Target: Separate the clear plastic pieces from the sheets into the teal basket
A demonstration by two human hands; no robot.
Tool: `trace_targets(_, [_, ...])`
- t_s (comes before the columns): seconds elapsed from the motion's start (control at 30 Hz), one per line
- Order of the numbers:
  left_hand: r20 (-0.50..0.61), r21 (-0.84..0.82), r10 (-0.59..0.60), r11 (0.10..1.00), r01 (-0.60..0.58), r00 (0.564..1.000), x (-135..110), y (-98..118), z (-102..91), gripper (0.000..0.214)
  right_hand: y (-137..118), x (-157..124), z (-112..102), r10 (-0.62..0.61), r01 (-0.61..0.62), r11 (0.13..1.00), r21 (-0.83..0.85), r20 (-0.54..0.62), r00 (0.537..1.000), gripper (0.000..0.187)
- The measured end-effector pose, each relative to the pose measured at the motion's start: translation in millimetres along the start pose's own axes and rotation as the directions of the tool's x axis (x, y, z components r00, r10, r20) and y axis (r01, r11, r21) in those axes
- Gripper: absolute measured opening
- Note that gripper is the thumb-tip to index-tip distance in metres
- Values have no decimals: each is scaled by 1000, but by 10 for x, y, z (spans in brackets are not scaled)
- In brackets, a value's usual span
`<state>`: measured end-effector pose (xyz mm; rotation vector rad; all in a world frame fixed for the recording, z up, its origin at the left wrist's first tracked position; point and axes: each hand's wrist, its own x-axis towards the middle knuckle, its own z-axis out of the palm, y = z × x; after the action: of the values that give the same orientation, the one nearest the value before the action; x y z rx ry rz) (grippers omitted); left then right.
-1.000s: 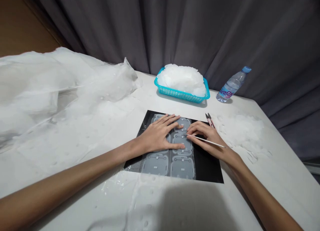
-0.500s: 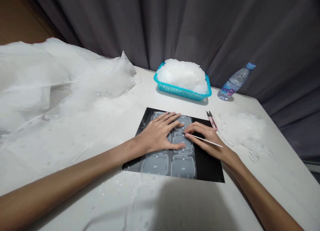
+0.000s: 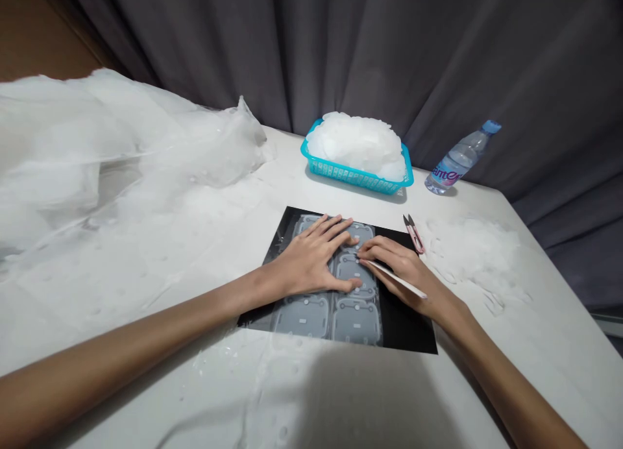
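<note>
My left hand (image 3: pixel 314 257) lies flat with spread fingers on a sheet of clear, rounded-square moulded pieces (image 3: pixel 302 316). Beneath that sheet is a black mat (image 3: pixel 407 326), whose right part shows bare. My right hand (image 3: pixel 396 264) is closed in a pinch on a slim white stick-like tool (image 3: pixel 402 281). The tool's tip is hidden by the fingers, close to the upper edge of a middle piece in the right column. A pair of thread snips (image 3: pixel 415 236) with pinkish handles lies just beyond my right hand.
A turquoise basket (image 3: pixel 357 176) heaped with white translucent pieces (image 3: pixel 357 144) stands at the back. Right of it is a water bottle (image 3: pixel 460 160). A loose pile of clear scraps (image 3: pixel 477 251) lies at the right. Large plastic bags (image 3: pixel 160 137) cover the table's left side.
The white tool has turned in my right fingers, its rear end now lower and showing a broader side. My left hand keeps its place on the sheet.
</note>
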<state>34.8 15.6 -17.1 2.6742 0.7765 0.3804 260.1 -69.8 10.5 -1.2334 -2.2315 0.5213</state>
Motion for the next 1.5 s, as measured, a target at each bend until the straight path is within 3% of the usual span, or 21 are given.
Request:
trace_targets(0.2, [14,-22,-16,1000,16,1000,-3,1,-18,91,3,-101,-65,24,-22,999,35,-38,999,14])
trace_targets(0.43, [1,9,-14,1000,14,1000,-1,-8,-16,93,45,-85,8,40,-35,996,80,-61,997,15])
trace_targets(0.77, [-4,-63,-3,998,3,1000,-3,-19,-8,90,139,-30,139,-48,40,980,-196,-35,998,24])
trace_targets(0.93, [25,-88,-38,995,40,999,-8,-16,-24,117,159,24,211,-39,22,979,-203,-76,996,31])
trace_targets(1.0, [55,-88,-62,994,67,997,-6,-17,-29,126,230,105,151,-25,-3,984,-178,-154,988,30])
trace_targets(1.07, [69,-84,-67,994,73,995,-6,-20,-32,128,366,221,5,21,-75,983,-168,-304,952,30])
trace_targets(1.17, [66,-92,-64,993,70,996,-18,-19,-47,129,598,377,-310,148,-272,954,-126,-589,794,32])
trace_targets(1.2, [67,-102,-64,992,70,996,-26,-17,-58,129,643,406,-409,189,-309,945,-106,-594,782,30])
trace_targets(1.3, [36,-181,-69,981,75,997,-49,-10,-111,115,573,426,-581,270,-338,940,-42,-512,815,27])
trace_targets(1.37, [-23,-284,-119,953,108,993,-51,-19,-154,83,370,420,-581,292,-310,950,30,-428,855,26])
trace_targets(1.43, [-52,-425,-197,892,157,979,-36,-41,-194,64,121,429,-529,276,-254,960,121,-233,932,26])
trace_targets(1.5, [-5,-541,-264,812,219,965,-11,-66,-226,74,-86,449,-476,216,-210,956,206,-6,976,25])
